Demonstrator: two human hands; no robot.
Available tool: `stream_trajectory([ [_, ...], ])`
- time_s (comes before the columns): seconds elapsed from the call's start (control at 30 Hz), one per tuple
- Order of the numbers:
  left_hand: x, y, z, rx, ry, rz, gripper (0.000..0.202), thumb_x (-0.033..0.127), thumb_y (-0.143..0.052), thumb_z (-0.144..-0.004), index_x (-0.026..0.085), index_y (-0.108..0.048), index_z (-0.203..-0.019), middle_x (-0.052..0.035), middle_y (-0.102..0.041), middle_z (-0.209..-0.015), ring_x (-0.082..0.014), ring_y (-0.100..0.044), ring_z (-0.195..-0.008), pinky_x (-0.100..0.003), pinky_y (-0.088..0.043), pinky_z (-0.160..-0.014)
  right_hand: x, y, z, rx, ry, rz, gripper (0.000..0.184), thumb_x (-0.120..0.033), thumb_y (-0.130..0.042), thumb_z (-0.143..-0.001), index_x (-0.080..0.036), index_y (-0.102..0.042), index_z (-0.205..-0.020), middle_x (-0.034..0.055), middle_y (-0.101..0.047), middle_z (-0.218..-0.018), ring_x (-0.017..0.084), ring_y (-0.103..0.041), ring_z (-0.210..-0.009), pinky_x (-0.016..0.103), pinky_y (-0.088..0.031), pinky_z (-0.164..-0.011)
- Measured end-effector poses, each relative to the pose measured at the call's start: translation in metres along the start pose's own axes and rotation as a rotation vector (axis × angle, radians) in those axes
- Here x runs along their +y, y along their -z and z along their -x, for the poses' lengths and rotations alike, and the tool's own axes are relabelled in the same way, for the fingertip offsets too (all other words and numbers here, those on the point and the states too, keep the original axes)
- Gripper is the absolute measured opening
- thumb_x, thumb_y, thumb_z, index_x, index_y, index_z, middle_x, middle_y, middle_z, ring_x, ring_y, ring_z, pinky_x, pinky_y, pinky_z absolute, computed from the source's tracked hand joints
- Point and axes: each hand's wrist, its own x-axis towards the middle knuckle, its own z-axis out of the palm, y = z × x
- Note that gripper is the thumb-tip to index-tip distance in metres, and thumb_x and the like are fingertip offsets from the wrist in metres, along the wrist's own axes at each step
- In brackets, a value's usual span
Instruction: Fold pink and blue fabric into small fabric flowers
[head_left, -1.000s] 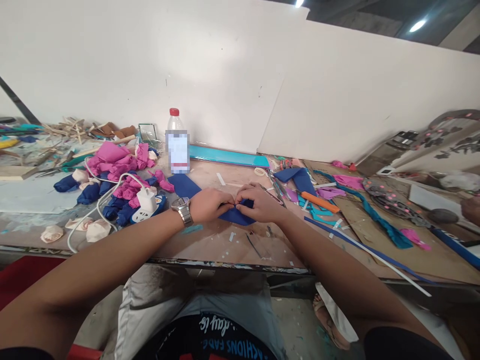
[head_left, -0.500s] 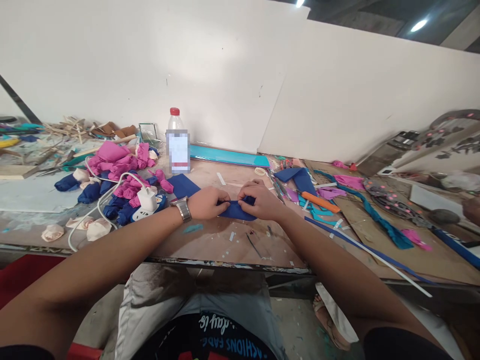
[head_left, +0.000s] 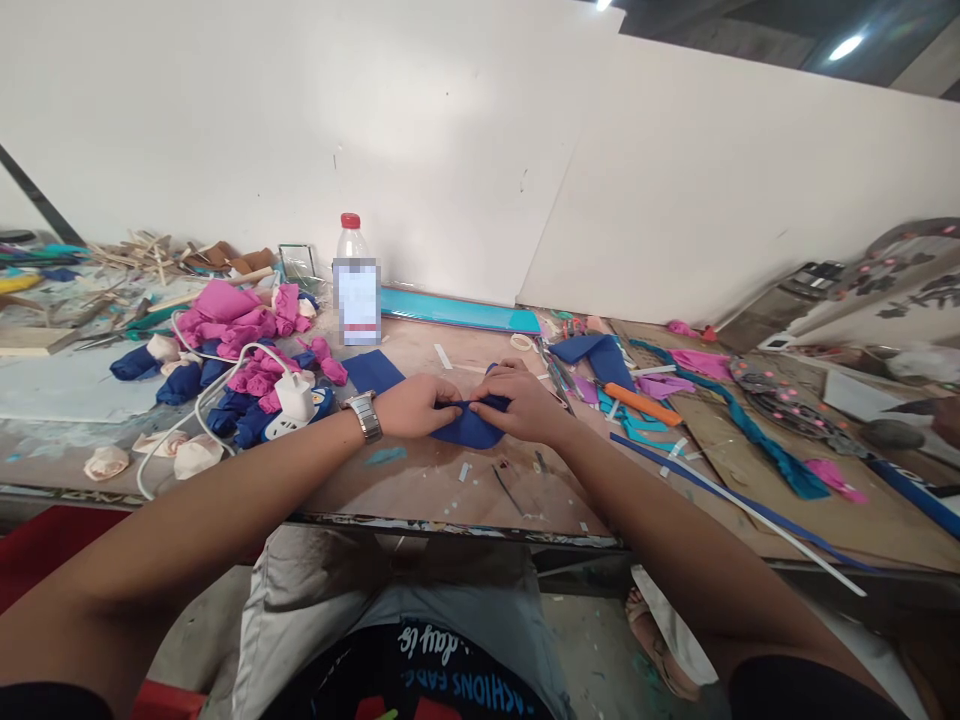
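Between my hands, low over the table, is a piece of dark blue crepe paper [head_left: 469,430]. My left hand [head_left: 416,405], with a metal watch on its wrist, pinches the upper left edge between thumb and fingers. On the other side my right hand [head_left: 517,400] grips the upper right edge, thumb towards me. The paper's lower part hangs down in a rounded flap; its upper edge is partly hidden by my fingers. Just left of my left hand lies a flat blue square [head_left: 373,371] of similar material.
Pink crumpled flowers [head_left: 232,325] and blue ones pile up at left beside a white power cable [head_left: 199,410]. A red-capped bottle [head_left: 351,240] stands behind. To the right lie an orange cutter knife [head_left: 641,403], blue strips and a white stick [head_left: 780,530]. A white board rises at the back.
The blue paper's lower part has spread into a wider, more rounded flap. My fingers have shifted slightly along its top edge, the right-hand ones flattening a little.
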Motion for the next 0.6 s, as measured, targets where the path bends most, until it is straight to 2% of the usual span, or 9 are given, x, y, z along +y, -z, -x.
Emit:
stream_trajectory([
  [0.23, -0.0036, 0.0024, -0.0024, -0.006, 0.041, 0.083, 0.02, 0.023, -0.052, -0.085, 0.015, -0.069, -0.081, 0.0035, -0.057, -0.065, -0.0108, -0.047, -0.061, -0.025, -0.033, -0.06, 0.0031, 0.0004, 0.0008, 0.045, 0.064, 0.021, 0.014, -0.034, -0.066, -0.095, -0.026, -0.078, -0.097, 0.0027, -0.078, -0.085, 0.02, -0.069, -0.083, 0.043, -0.04, -0.097],
  [0.4, -0.0039, 0.0028, -0.0032, -0.003, 0.061, 0.12, 0.019, 0.017, -0.051, -0.081, 0.015, -0.07, -0.083, 0.003, -0.059, -0.067, -0.0117, -0.048, -0.063, -0.025, -0.036, -0.062, 0.0018, 0.0004, 0.0004, 0.043, 0.078, 0.025, 0.015, -0.033, -0.064, -0.096, -0.027, -0.078, -0.094, 0.0023, -0.078, -0.084, 0.02, -0.07, -0.082, 0.044, -0.039, -0.099],
  [0.5, -0.0037, 0.0023, -0.0032, 0.015, 0.048, 0.142, 0.021, 0.026, -0.052, -0.088, 0.015, -0.068, -0.08, 0.0023, -0.057, -0.068, -0.0123, -0.048, -0.065, -0.026, -0.037, -0.064, 0.0005, 0.0008, -0.0001, 0.058, 0.086, 0.038, 0.018, -0.032, -0.062, -0.097, -0.027, -0.077, -0.09, 0.0025, -0.078, -0.083, 0.02, -0.07, -0.081, 0.045, -0.038, -0.099],
  [0.6, -0.0047, 0.0008, -0.0033, 0.04, 0.034, 0.136, 0.038, 0.043, -0.049, -0.097, 0.014, -0.066, -0.078, 0.0025, -0.051, -0.065, -0.012, -0.043, -0.063, -0.026, -0.034, -0.061, -0.0011, 0.0019, -0.0003, 0.066, 0.094, 0.05, 0.02, -0.032, -0.06, -0.099, -0.026, -0.077, -0.091, 0.0031, -0.078, -0.084, 0.02, -0.071, -0.082, 0.045, -0.038, -0.099],
])
